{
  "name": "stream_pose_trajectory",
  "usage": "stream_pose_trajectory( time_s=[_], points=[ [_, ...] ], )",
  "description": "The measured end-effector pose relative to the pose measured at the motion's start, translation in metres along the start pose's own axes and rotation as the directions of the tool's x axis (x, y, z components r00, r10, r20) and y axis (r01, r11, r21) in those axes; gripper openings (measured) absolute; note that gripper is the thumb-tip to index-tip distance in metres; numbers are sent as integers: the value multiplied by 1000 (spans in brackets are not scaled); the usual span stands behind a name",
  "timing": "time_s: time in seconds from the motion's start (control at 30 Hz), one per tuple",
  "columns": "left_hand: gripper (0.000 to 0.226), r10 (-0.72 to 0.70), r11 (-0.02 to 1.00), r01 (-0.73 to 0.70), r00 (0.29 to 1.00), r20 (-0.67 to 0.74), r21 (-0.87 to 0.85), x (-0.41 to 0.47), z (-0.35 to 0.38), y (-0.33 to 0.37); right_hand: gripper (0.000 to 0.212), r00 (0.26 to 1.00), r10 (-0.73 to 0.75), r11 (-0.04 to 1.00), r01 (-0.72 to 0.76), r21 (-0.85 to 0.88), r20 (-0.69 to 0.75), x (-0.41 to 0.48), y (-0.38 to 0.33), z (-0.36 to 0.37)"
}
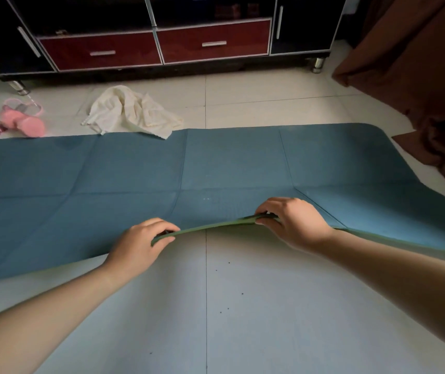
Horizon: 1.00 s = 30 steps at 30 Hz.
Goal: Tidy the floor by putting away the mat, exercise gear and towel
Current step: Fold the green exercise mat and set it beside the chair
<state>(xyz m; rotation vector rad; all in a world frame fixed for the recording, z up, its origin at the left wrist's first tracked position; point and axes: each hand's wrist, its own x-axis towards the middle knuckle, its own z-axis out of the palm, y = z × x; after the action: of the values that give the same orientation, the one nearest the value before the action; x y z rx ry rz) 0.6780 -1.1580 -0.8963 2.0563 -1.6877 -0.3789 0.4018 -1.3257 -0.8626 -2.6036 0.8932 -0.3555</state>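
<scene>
Fingers (166,227) of left hand (137,242) and right hand (294,222) clamped on near edge of thin blue foam mat (216,163), spread across pale tiled floor (243,306); lift evenly, fold straight toward far edge.

mat (216,163): flat across the floor (270,95), running left to right, near edge raised at its middle.
left hand (140,244): at the middle of the mat's near edge, gripping it.
right hand (294,222): on the same edge, right of the left hand, gripping it.
towel (132,112): behind the mat's far edge, left of middle, one corner on the mat.
exercise gear (24,121): just behind the mat's far edge, left of the towel.
cabinet (156,47): behind the mat, beyond towel and gear.
drape (418,63): past the mat's right end, beside its far corner.
</scene>
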Motion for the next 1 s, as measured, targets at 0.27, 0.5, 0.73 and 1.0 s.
stream_pose_trajectory(
  time_s=[0.27,0.5,0.73,1.0],
  points=[
    [16,-83,997,82,994,-75,-9,-10,-11,-14,10,999,-9,1000,8,-23,-36,5,-2,0],
    [18,-35,999,36,998,-47,17,-9,-13,-10,12,999,37,999,-37,-1,39,-9,1,0],
    [24,16,998,-16,1000,-4,61,-15,-20,1,11,995,27,999,-29,28,99,-25,3,-7],
    [36,77,997,-74,993,90,-34,-38,-1,35,9,978,30,998,-39,41,207,-68,24,-31]
  ],
)
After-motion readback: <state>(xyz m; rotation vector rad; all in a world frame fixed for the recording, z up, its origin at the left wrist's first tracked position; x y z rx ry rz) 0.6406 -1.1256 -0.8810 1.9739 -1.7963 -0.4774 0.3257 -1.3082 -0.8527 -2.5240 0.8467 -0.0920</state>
